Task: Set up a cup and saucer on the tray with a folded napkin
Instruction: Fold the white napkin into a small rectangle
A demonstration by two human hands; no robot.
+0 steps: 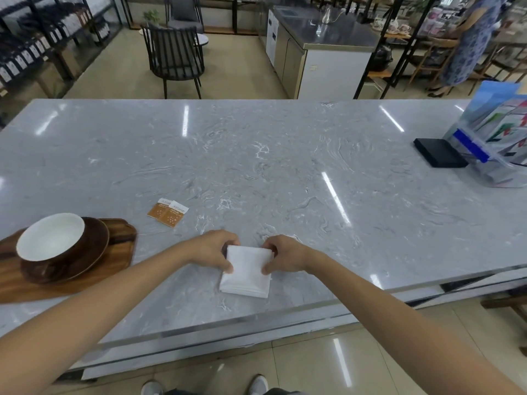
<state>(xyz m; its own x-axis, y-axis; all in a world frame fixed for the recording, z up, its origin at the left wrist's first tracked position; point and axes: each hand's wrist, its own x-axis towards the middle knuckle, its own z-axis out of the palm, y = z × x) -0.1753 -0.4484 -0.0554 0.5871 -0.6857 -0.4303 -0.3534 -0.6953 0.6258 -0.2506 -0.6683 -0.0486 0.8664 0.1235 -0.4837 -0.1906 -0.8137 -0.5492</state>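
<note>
A white folded napkin [246, 273] lies on the grey marble counter near its front edge. My left hand [215, 250] pinches its far left corner and my right hand [285, 255] pinches its far right corner. At the left a brown cup with a white inside [50, 240] stands on a dark brown saucer [94, 252], which rests on a wooden tray [114, 263].
Two orange-and-white sachets [168, 213] lie behind the napkin to the left. A black box [439, 152] and a clear stand of leaflets [496, 138] stand at the far right. The counter's front edge [256, 317] runs just below the napkin. A person stands in the far right background.
</note>
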